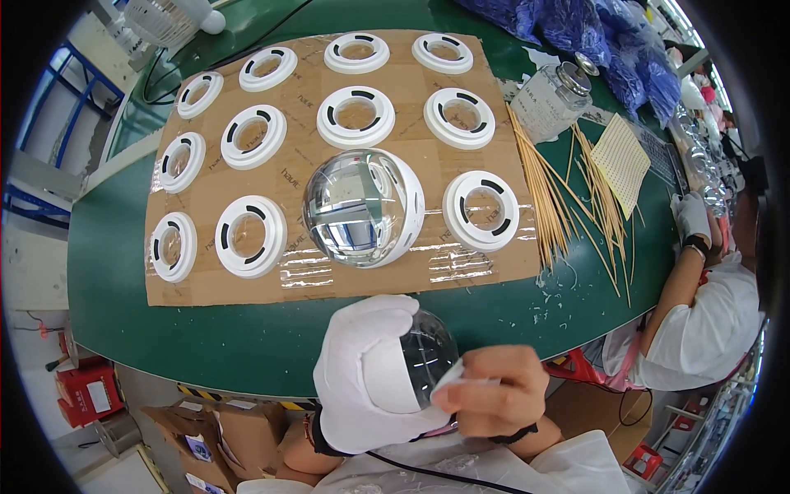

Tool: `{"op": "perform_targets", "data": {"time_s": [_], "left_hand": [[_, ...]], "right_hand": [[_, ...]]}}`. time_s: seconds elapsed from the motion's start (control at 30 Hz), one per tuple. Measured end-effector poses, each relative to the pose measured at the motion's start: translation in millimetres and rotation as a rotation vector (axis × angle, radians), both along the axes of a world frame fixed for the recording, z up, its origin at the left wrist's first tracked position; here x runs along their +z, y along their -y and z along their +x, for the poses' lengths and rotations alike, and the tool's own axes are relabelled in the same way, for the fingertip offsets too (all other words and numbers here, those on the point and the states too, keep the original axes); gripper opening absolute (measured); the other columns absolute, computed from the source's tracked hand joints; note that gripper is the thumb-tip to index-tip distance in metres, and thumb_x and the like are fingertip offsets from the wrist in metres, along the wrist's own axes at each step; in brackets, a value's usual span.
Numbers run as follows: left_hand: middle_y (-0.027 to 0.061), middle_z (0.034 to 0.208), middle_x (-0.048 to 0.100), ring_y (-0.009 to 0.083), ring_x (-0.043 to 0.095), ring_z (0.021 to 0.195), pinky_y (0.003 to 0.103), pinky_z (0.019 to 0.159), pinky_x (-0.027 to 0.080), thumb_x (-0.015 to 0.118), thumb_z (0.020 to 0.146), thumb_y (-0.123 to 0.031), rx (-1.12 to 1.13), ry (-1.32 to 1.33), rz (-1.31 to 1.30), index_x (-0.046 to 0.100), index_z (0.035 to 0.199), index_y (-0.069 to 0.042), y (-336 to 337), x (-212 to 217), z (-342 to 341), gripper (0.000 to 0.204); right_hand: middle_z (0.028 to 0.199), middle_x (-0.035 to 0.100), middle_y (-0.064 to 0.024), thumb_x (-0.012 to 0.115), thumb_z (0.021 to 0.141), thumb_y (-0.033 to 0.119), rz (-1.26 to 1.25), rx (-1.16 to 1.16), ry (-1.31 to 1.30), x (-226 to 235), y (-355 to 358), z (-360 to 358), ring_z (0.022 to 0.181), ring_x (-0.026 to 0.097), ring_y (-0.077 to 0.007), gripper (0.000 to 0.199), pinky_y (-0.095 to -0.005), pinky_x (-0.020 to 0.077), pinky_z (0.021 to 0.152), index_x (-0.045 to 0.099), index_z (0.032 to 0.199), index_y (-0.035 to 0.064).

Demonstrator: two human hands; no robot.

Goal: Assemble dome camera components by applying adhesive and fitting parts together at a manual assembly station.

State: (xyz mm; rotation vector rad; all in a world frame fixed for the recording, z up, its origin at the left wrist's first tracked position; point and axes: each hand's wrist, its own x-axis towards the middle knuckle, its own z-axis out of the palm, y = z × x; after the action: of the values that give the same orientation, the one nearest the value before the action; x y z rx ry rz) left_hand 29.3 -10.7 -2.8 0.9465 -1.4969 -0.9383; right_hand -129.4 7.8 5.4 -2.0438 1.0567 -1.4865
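My left hand [350,370], in a white glove, is closed around a glossy globe [428,350] with a smooth white base, just off the near table edge. A white wipe [448,383] is pinched in my bare right hand [498,391] and pressed against the globe's right side. Beyond them, a clear globe [350,210] with a white base lies on its side on the cardboard sheet [313,284]. Around it lie several white rings [251,236] with black arc-shaped pads; one ring [481,212] sits to its right.
Thin wooden sticks [605,214] lie right of the cardboard, near a glass jar [555,95] and a yellow dotted sheet [621,165]. Blue plastic bags [576,33] are heaped at the far right. Another person [691,305] sits at the right; cardboard boxes [222,436] stand below the table.
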Motion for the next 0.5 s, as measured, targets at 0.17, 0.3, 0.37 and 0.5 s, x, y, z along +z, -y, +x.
{"op": "perform_targets", "data": {"time_s": [0.17, 0.3, 0.37, 0.5], "left_hand": [[0.0192, 0.111, 0.057, 0.0294, 0.060, 0.096, 0.034, 0.082, 0.049, 0.087, 0.053, -0.016, 0.010, 0.024, -0.031, 0.051, 0.112, -0.002, 0.5, -0.8, -2.3, 0.070], [0.0188, 0.110, 0.058, 0.0306, 0.060, 0.098, 0.036, 0.082, 0.049, 0.086, 0.053, -0.016, -0.020, 0.083, -0.040, 0.051, 0.111, -0.003, 1.9, 4.2, -0.1, 0.069], [0.0187, 0.110, 0.056, 0.0310, 0.058, 0.100, 0.037, 0.084, 0.048, 0.087, 0.051, -0.019, -0.016, 0.092, -0.032, 0.049, 0.110, -0.004, -1.1, 1.6, -0.4, 0.072], [0.0187, 0.110, 0.054, 0.0314, 0.057, 0.103, 0.040, 0.087, 0.046, 0.087, 0.049, -0.022, -0.063, 0.082, -0.003, 0.046, 0.110, -0.005, -0.6, 2.7, 2.8, 0.075]], "right_hand": [[0.083, 0.052, -0.0055, 0.069, 0.053, -0.007, -0.001, -0.047, -0.051, 5.9, 3.3, 1.5, 0.066, 0.054, -0.0155, 0.035, -0.0232, 0.0456, 0.057, 0.073, 0.082, 0.0132], [0.083, 0.052, -0.0053, 0.068, 0.054, -0.007, 0.011, -0.062, -0.040, 2.7, 0.1, 0.6, 0.065, 0.054, -0.0150, 0.035, -0.0225, 0.0457, 0.056, 0.073, 0.082, 0.0132], [0.083, 0.052, -0.0053, 0.065, 0.054, -0.009, 0.031, -0.050, -0.053, 3.5, -2.2, -1.2, 0.065, 0.055, -0.0154, 0.037, -0.0229, 0.0459, 0.055, 0.073, 0.083, 0.0131], [0.083, 0.052, -0.0055, 0.063, 0.054, -0.009, 0.013, -0.035, -0.029, -0.9, -1.9, 1.0, 0.065, 0.055, -0.0159, 0.038, -0.0234, 0.0463, 0.056, 0.073, 0.083, 0.0129]]}}
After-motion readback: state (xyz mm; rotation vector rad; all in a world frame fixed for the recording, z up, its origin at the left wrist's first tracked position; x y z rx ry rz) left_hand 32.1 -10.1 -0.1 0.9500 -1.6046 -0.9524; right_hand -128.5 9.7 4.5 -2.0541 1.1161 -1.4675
